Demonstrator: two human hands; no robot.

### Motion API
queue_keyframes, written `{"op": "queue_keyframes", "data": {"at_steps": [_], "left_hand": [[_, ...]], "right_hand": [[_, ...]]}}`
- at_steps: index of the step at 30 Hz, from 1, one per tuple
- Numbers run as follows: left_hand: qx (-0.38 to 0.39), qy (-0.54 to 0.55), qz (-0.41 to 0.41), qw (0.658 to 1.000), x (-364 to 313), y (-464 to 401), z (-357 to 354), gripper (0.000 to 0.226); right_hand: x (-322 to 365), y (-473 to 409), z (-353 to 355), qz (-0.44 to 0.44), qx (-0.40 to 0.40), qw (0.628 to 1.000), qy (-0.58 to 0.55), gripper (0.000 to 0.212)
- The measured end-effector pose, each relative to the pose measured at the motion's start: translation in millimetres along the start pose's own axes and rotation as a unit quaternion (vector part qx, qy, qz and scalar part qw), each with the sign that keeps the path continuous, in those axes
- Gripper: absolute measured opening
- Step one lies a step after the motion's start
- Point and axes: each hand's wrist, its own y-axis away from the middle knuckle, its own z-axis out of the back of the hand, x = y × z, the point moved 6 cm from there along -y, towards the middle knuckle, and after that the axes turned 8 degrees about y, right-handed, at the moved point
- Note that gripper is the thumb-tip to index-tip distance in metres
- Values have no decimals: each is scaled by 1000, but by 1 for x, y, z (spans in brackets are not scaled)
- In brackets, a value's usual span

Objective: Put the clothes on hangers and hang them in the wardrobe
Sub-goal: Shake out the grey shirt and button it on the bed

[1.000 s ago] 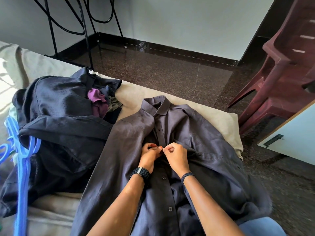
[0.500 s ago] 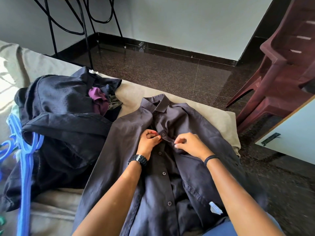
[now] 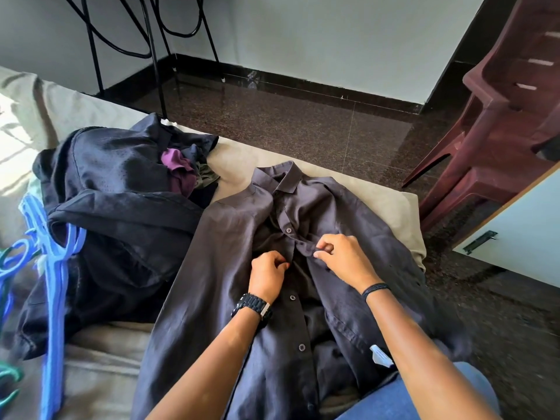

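Dark grey cloth covers the middle of the head view: a button shirt (image 3: 230,237) lies flat on its back on the bed (image 3: 394,204), collar away from the person and hem near their lap. It is spread out like this, I think, so the front can be opened and a hanger slid inside.

The right hand (image 3: 345,259) pinches the edge of the shirt's right front flap near the chest, with thumb and first finger curled on the cloth. The left hand (image 3: 268,275) rests on the other flap just beside it, fingers curled in; it seems to hold the cloth by a button, but the fingertips are tucked under, so I cannot tell for sure. The two hands are close together, likely working a button open. Some buttons lower down look shut.

A pile of dark clothes (image 3: 115,213) sits to the left on the bed, waiting its turn, with a purple piece (image 3: 177,165) poking out on top. Blue hangers (image 3: 54,298) lie at the left edge, partly under the pile, near enough to reach. No hanger is in the shirt yet.

Hard to see: the hangers are cut off at the left edge, so I cannot count them. A small white tag (image 3: 380,356) peeks out by the right arm. A red plastic chair (image 3: 500,131) and a pale door (image 3: 521,237) are cut off on the right; I cannot tell if that door is the wardrobe
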Motion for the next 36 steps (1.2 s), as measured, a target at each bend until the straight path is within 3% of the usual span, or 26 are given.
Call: {"op": "queue_keyframes", "data": {"at_steps": [5, 10, 13, 16, 19, 28, 36], "left_hand": [[37, -66, 18, 997, 1, -3, -6, 13], [43, -53, -1, 998, -3, 0, -5, 8], [45, 102, 53, 992, -1, 5, -2, 12], [63, 300, 120, 944, 0, 13, -3, 15], [76, 372, 134, 915, -8, 20, -3, 13], [85, 432, 150, 885, -9, 31, -8, 12], [62, 381, 129, 913, -10, 31, -5, 12]], "right_hand": [[15, 13, -18, 36, -12, 999, 19, 8], [18, 25, -36, -31, -27, 999, -22, 4], [15, 27, -36, -62, -44, 993, -85, 6], [15, 27, -35, -81, -47, 984, -150, 3], [12, 28, -37, -95, -47, 973, -204, 4], [4, 37, -43, -129, -45, 941, -311, 10], [11, 41, -37, -119, -35, 946, -300, 10]]}}
